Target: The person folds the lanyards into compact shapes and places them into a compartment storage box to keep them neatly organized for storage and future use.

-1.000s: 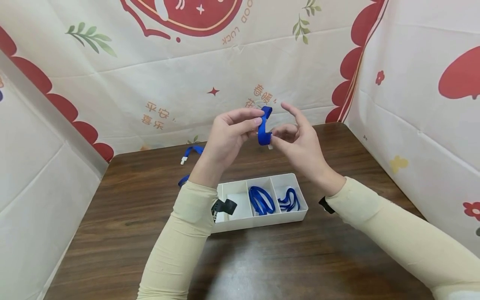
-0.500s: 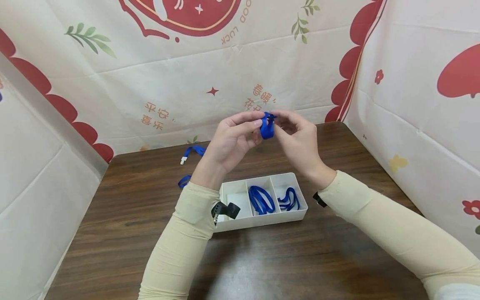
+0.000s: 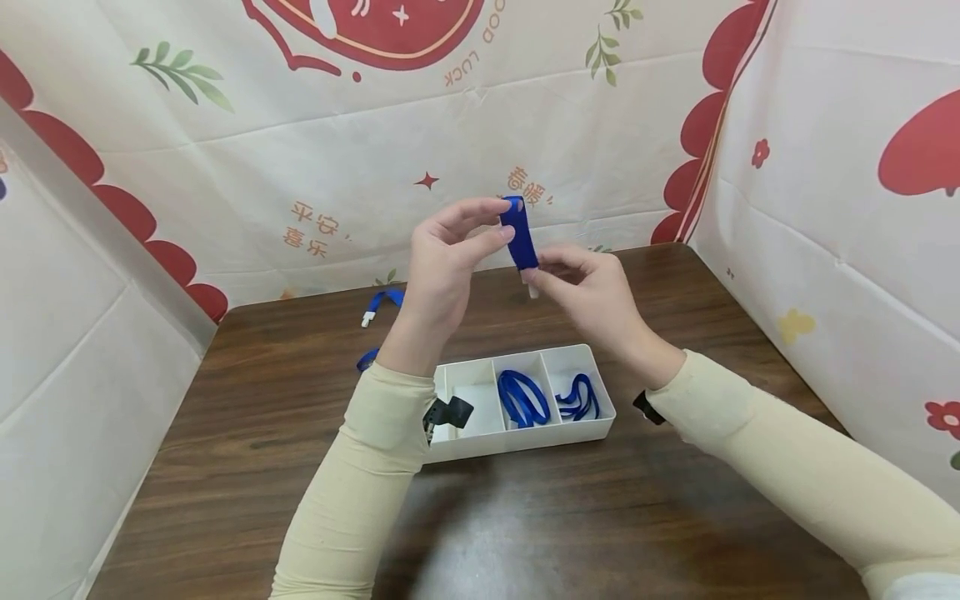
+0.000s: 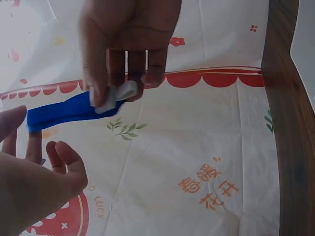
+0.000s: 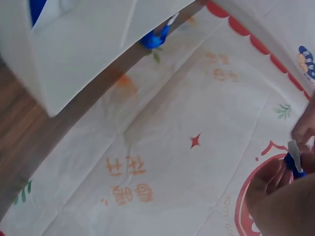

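Note:
My left hand [image 3: 441,267] pinches the upper end of a blue lanyard [image 3: 519,237] between thumb and fingers. At its lower end, my right hand [image 3: 592,287] pinches it beside a white plastic clip [image 4: 125,92]. The lanyard is a short flat band, drawn nearly straight between both hands above the table. In the left wrist view, fingers of the left hand sit at the far end of the blue band. The right wrist view catches only part of the band and clip at its right edge.
Below the hands, a white divided box [image 3: 517,446] stands on the wooden table [image 3: 247,433]. Its compartments hold a coiled blue lanyard [image 3: 522,400] and looped blue cords [image 3: 577,400]. Left of it lie a blue strap with white clip [image 3: 386,297] and a blue loop [image 3: 366,360]. Printed cloth [image 3: 300,150] hangs behind.
Half a second ago the hands were close together with the band bunched between them. Now the left hand is higher, the right hand lower, and the band is stretched out.

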`<move>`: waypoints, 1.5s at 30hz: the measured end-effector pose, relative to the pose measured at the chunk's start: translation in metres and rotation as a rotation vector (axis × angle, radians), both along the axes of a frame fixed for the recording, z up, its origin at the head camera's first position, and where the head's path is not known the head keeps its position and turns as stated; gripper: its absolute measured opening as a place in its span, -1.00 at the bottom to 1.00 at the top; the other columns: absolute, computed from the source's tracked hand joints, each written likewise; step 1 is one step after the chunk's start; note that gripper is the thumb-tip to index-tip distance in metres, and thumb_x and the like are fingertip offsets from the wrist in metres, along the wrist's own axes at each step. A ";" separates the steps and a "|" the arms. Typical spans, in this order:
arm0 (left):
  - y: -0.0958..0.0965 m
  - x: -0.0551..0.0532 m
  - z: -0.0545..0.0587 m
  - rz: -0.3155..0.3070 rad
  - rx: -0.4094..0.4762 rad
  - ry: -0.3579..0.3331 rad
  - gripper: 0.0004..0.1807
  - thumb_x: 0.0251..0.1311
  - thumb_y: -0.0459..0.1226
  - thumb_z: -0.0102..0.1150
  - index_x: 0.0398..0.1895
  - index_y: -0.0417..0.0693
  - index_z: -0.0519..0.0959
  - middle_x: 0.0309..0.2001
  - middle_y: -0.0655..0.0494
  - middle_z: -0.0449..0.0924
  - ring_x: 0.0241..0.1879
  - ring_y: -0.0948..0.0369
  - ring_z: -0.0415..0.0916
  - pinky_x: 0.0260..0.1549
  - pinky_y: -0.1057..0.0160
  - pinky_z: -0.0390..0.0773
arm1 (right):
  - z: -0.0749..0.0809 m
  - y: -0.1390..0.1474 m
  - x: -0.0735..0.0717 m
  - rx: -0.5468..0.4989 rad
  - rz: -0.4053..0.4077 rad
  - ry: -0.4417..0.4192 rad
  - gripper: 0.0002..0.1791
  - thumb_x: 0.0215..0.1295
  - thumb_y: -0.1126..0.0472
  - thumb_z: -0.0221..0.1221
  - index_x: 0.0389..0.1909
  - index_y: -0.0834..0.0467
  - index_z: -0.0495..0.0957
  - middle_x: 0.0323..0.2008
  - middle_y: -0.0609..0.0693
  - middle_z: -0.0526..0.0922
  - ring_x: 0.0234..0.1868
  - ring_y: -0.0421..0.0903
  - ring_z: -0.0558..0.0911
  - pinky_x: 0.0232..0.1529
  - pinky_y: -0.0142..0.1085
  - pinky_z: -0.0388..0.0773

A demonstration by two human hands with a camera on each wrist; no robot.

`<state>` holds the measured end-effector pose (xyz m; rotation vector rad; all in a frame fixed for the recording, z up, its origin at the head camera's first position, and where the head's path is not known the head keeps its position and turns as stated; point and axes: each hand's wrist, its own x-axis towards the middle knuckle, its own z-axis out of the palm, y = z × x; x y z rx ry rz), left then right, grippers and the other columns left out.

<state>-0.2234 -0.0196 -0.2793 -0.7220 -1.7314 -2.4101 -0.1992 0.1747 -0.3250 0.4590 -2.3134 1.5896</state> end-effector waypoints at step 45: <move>-0.001 -0.012 -0.028 0.198 -0.137 0.079 -0.68 0.32 -0.38 0.43 0.13 -0.20 0.73 0.02 -0.12 0.83 0.02 0.12 0.78 0.03 0.14 0.78 | 0.004 -0.001 0.018 0.031 0.124 -0.232 -0.71 0.48 0.10 0.35 0.06 0.19 0.75 -0.24 0.08 0.81 -0.25 -0.04 0.77 -0.13 -0.28 0.77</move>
